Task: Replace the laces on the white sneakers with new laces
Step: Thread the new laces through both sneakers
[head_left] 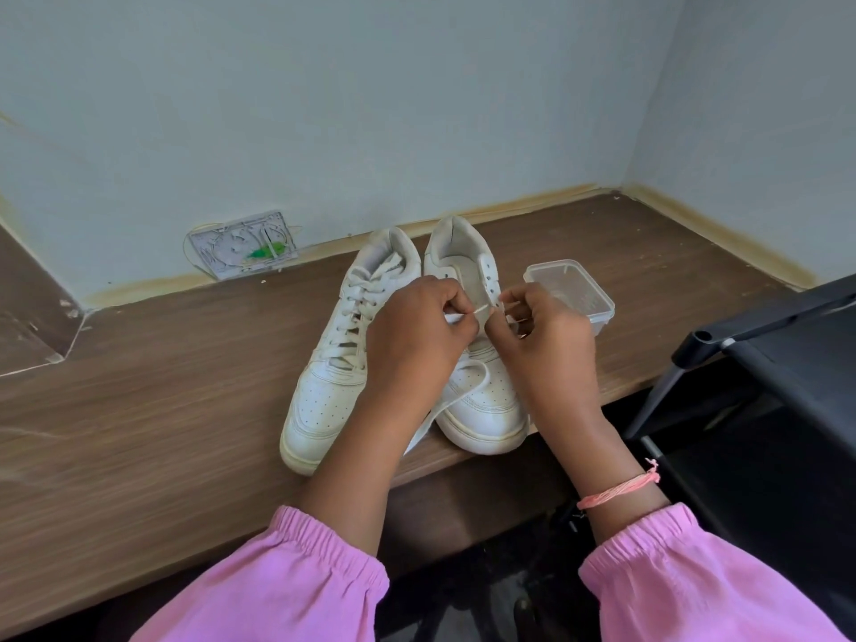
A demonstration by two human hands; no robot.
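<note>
A white lace (479, 310) is pinched by the curled fingers of both hands — left hand (417, 335), right hand (544, 338) — above the right sneaker (481, 400).

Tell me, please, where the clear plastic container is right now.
In the head view, the clear plastic container sits on the wooden shelf, right of the right sneaker, just beyond the right hand.

Left hand (417, 335) and right hand (542, 335) raised close together, fingers seemingly pinched.

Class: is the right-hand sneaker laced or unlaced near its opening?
Unlaced: the right sneaker shows bare upper eyelets, while the left sneaker has crossed laces throughout.
</note>
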